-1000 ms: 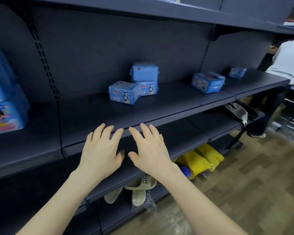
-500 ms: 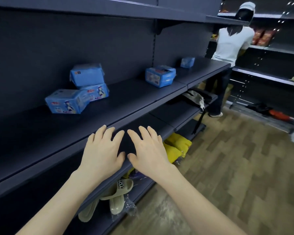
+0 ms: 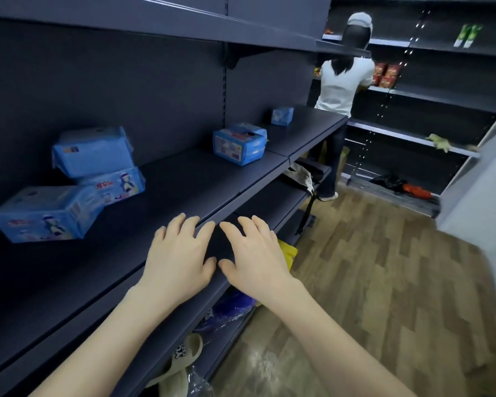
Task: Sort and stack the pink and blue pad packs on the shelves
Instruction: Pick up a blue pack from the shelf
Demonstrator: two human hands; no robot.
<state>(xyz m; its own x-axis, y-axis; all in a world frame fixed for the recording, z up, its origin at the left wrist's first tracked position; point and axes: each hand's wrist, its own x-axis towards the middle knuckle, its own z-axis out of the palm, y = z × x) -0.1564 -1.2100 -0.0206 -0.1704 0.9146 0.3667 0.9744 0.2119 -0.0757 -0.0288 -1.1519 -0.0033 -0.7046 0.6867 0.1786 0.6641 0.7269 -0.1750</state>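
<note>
a: where are the packs?
b: all on the middle shelf [image 3: 184, 179] in front of you, and all blue. no pink pack shows. the nearest blue pack [image 3: 46, 214] lies askew at your far left, touching a stacked pair [image 3: 103, 167] behind it whose top pack is tilted. a boxy pack [image 3: 239, 143] sits alone further right, and a small pack [image 3: 282, 116] lies beyond the shelf joint.
a: and my hands?
b: your left hand [image 3: 181, 256] and right hand [image 3: 255, 259] are side by side at the shelf's front edge. both are flat, palms down, fingers spread, holding nothing. i can't tell whether they rest on the edge or hover.
a: why there?
b: my guess is you're between picks. the scattered packs want gathering into one square stack.
a: anything else?
b: slippers [image 3: 181, 353] on the low shelf, and another person [image 3: 341, 87] at the aisle's end.
</note>
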